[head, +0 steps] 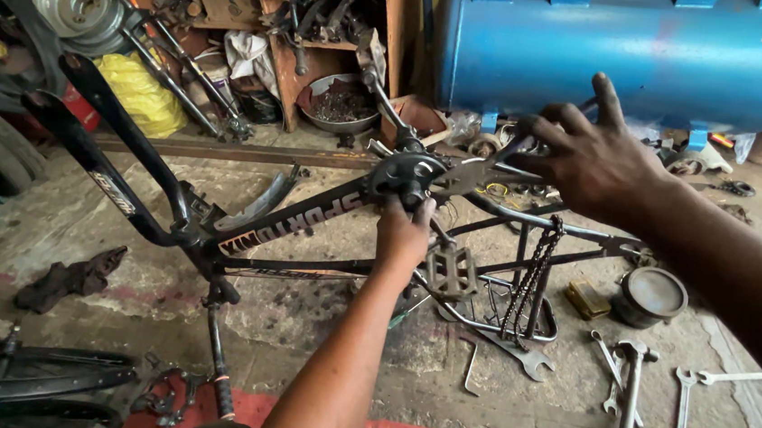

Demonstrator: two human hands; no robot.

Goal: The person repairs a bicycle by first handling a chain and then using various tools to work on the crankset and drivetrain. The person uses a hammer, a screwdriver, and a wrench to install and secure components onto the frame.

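the floor around me is crowded: a blue tank [629, 52] stands behind, wooden shelves [279, 16] hold dark metal parts, a yellow bag [141, 91] sits at the left, and a bowl of scrap [340, 102] lies under the shelves. spanners [688, 401] and a hammer [632, 388] lie on the concrete at my right, near a round tin [651, 294]. a loose chain [535, 271] hangs over the rear stays, and a pedal [451, 272] sits just below my left wrist, close to my reach.

the black bicycle frame [290, 220] lies upside down across the middle of the floor, paint scuffed and greasy, its bottom bracket [407, 175] raised.

my left hand [402, 234] is closed around the bottom bracket from beneath. my right hand [589, 158] grips a spanner handle [484, 168] that reaches to the bracket, fingers partly spread.
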